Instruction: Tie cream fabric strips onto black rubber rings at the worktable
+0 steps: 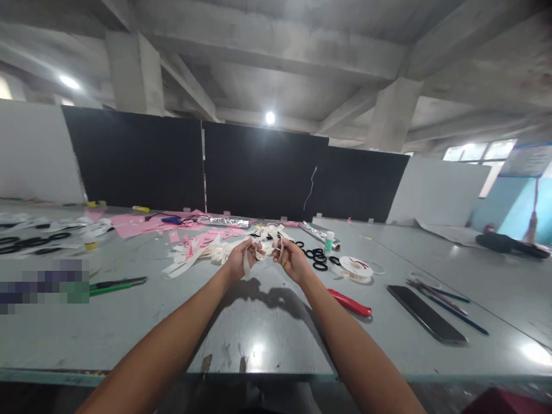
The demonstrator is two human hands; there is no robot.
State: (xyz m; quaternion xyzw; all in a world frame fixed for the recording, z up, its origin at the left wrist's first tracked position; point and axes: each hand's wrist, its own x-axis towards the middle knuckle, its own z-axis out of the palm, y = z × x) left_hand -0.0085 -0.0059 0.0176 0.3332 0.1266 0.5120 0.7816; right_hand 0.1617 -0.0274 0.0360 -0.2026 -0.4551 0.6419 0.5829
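Both my arms reach out over a grey table [259, 328]. My left hand [240, 260] and my right hand [290, 259] are raised a little above the tabletop and pinch a looped cream ribbon [264, 247] between them, with one end hanging down from the left hand. Behind the hands lies a pile of finished cream ribbon bows [202, 252]. Several black rings [317, 257] lie just right of my right hand.
A ribbon spool [356, 268], a red-handled tool [350, 303], a black phone [426, 314] and pens [448, 305] lie to the right. Green-handled scissors [116, 284] lie left. Pink paper [142, 223] and foil rolls [317, 233] sit farther back before black panels.
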